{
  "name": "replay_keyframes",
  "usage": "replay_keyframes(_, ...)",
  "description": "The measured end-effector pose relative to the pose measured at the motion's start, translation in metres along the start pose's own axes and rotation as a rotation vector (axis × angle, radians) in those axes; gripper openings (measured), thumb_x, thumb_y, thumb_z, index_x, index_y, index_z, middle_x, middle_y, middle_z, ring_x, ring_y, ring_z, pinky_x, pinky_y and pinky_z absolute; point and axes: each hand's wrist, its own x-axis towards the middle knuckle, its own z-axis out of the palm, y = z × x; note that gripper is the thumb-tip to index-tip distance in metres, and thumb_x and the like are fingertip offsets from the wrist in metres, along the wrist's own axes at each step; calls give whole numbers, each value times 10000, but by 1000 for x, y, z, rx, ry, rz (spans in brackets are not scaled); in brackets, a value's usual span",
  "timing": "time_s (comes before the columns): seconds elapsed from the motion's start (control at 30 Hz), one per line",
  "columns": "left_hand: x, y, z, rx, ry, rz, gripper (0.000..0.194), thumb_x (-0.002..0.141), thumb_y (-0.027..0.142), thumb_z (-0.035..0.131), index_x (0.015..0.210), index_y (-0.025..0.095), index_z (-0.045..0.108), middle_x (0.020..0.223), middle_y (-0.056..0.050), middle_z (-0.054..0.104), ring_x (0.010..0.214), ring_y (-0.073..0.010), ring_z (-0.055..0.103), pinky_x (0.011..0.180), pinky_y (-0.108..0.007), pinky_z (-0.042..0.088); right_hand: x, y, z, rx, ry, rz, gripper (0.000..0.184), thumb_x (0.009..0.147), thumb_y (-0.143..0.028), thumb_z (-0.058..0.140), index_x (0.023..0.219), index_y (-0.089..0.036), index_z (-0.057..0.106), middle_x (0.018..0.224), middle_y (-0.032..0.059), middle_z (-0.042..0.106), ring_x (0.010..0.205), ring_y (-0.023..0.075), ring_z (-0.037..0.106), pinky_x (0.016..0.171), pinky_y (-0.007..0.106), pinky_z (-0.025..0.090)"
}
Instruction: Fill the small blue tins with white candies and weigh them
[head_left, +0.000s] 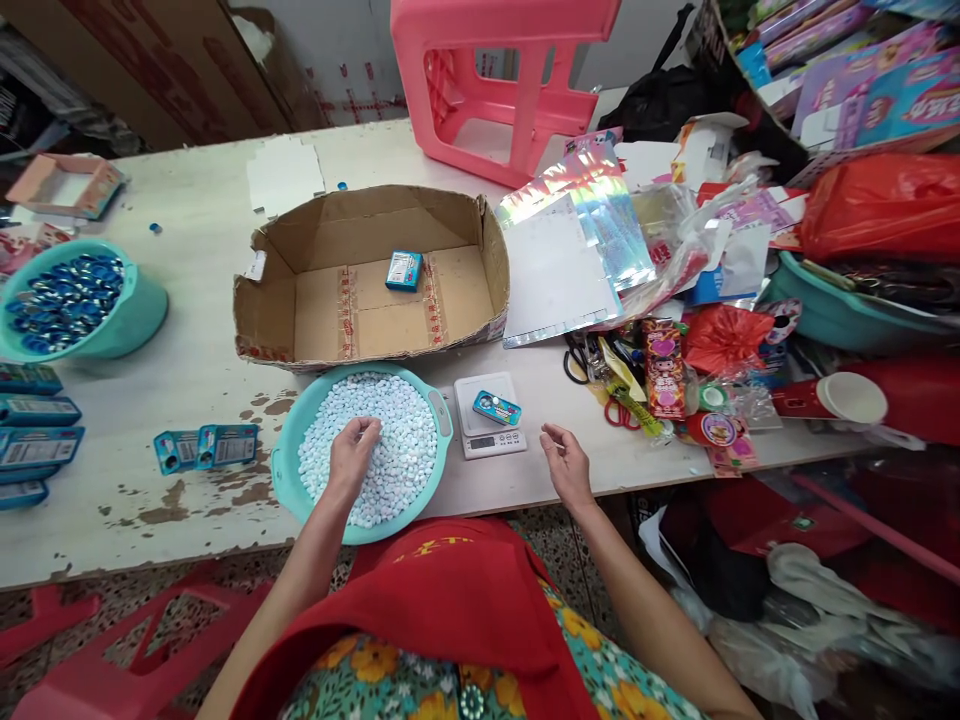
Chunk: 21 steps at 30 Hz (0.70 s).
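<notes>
My left hand (352,455) is over a turquoise basin (283,478) filled with small white tablets (401,440). Its fingers are curled and pressed together, and whatever they may hold is hidden. To the right of a white digital scale (489,443), my right hand (568,465) hovers near the table edge with its fingers loosely apart and nothing in them. On the scale lies a small blue box (497,408), tilted slightly; a round pale spot shows at its left end. The scale's display reading is too small to make out.
Behind the basin stands a low cardboard box (315,310) with one small blue carton (404,271) inside. Left are blue cartons (226,446) and a basin of blue-and-silver pieces (142,310). A pink stool (517,110), holographic sheets (615,215), scissors (621,414) and packaging crowd the back and right.
</notes>
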Motion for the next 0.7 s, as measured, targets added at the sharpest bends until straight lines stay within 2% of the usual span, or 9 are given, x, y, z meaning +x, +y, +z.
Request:
replay_keyframes(0.1, -3, 5, 1, -37, -5, -2, 364, 715, 524, 624, 827, 179, 644, 868, -51, 668, 825, -225, 633, 775, -329, 463, 3, -5, 9, 3, -27, -54, 529, 768, -503, 638, 1165, -167, 545, 1128, 141, 619, 1009, 252, 594, 783, 400, 529)
replay_keyframes(0.2, -5, 13, 7, -103, 7, 6, 354, 722, 515, 626, 835, 180, 636, 859, -42, 660, 823, -216, 628, 791, -329, 459, 15, -13, 28, -18, -42, -128, 681, 667, -472, 746, 1232, -184, 497, 1233, 143, 555, 1116, 272, 533, 841, 401, 507)
replay_keyframes(0.3, -7, 24, 21, -208, -14, 9, 347, 715, 506, 643, 817, 174, 626, 833, -40, 652, 790, -199, 622, 776, -318, 463, 31, -32, 46, -44, -89, -202, 491, 721, -452, 703, 1115, -194, 562, 1083, 94, 622, 1013, 254, 577, 831, 399, 497)
replay_keyframes(0.37, -9, 33, 31, -294, -55, -1, 364, 713, 516, 648, 814, 167, 622, 836, -54, 657, 788, -201, 626, 762, -318, 470, 39, -56, 52, -65, -131, -258, 346, 763, -431, 670, 1009, -198, 599, 938, 57, 643, 900, 240, 598, 802, 397, 492)
replay_keyframes(0.47, -11, 52, 41, -473, -134, -37, 447, 768, 585, 555, 925, 173, 625, 953, -90, 673, 876, -220, 640, 784, -334, 483, 38, -108, 49, -86, -207, -361, 275, 767, -371, 690, 989, -223, 621, 942, 45, 629, 910, 236, 580, 832, 390, 463)
replay_keyframes(0.6, -11, 77, 43, -1006, -308, -193, 545, 821, 640, 426, 1039, 182, 625, 1121, -112, 646, 1007, -229, 614, 828, -341, 482, 22, -173, 48, -174, -297, -550, 289, 795, -287, 687, 1072, -269, 608, 1006, 36, 628, 950, 232, 563, 855, 382, 428)
replay_keyframes(0.7, -6, 82, 42, -1260, -291, -270, 412, 842, 507, 491, 895, 136, 660, 959, -110, 687, 928, -226, 637, 831, -344, 484, 15, -193, 59, -309, -361, -639, 272, 780, -255, 707, 1039, -265, 625, 934, 30, 633, 899, 239, 566, 804, 380, 423)
